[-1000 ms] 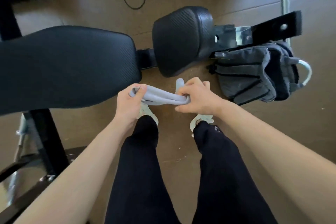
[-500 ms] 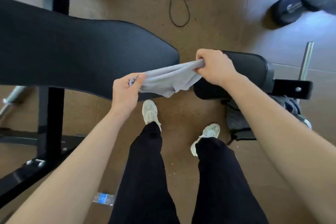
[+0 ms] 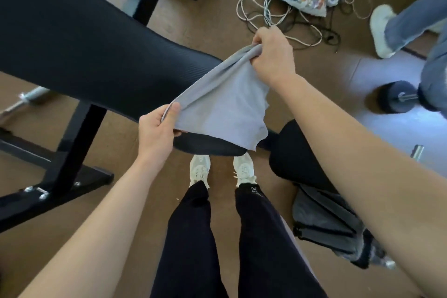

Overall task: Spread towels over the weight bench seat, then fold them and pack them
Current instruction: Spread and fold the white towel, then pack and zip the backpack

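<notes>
The left hand [image 3: 157, 129] pinches the near corner of the grey towel [image 3: 225, 104] between thumb and fingers. The right hand [image 3: 273, 57], farther out toward 1 o'clock, bunches the far corner in its fist, so the cloth hangs stretched above the end of the black bench pad [image 3: 84, 51]. It looks light, soft and floppy, best held by its corners. A grey bag [image 3: 324, 220] lies by the feet at 4 o'clock, a dumbbell [image 3: 396, 100] at 3 and tangled cables [image 3: 254, 12] at 1; none seems to block the bench.
</notes>
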Demonstrator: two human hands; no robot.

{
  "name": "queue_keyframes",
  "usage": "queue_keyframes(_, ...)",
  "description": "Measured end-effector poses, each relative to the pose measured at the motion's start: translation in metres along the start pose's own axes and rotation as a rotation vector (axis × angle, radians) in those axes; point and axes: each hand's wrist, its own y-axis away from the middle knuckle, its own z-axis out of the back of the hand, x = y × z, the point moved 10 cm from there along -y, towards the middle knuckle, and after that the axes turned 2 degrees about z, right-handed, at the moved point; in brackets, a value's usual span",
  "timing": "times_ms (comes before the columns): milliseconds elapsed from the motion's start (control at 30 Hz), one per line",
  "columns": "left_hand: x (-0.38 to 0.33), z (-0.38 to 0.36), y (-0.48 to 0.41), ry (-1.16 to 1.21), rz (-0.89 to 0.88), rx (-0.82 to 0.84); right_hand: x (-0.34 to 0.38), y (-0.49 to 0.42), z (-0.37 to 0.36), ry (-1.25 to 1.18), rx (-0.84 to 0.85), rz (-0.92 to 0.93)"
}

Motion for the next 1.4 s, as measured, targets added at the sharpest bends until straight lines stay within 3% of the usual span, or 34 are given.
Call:
queue_keyframes(233,0.044,0.062,0.008,0.27,0.227,-0.3,0.108,-0.04,-0.07,-0.059,0.283,0.266)
queue_keyframes(400,0.082,0.094,0.0,0.346,0.321,-0.427,0.158,-0.054,-0.099,0.001,0.233,0.399)
queue_keyframes(667,0.085,0.162,-0.043,0.368,0.309,-0.653,0.206,-0.07,-0.127,-0.178,0.208,0.478)
queue_keyframes(767,0.084,0.175,-0.05,0.286,0.317,-0.728,0.187,-0.065,-0.146,-0.149,0.303,0.422)
queue_keyframes(900,0.091,0.174,-0.029,-0.042,0.469,-0.86,0.148,-0.049,-0.178,-0.031,0.426,0.345)
queue_keyframes(1000,0.071,0.154,-0.037,-0.193,0.22,-0.793,0.13,-0.043,-0.192,0.003,0.468,0.303)
queue_keyframes(1133,0.052,0.088,-0.062,-0.509,-0.138,-0.417,0.101,-0.032,-0.209,0.012,0.556,0.271)
queue_keyframes(1233,0.052,0.054,-0.084,-0.79,-0.209,-0.222,0.082,-0.02,-0.217,0.035,0.602,0.246)
queue_keyframes(1300,0.052,0.054,-0.1,-0.9,-0.173,-0.223,0.076,-0.013,-0.222,0.028,0.62,0.226)
queue_keyframes(1400,0.034,0.08,-0.108,-0.909,-0.173,-0.438,0.082,-0.016,-0.213,-0.058,0.543,0.217)
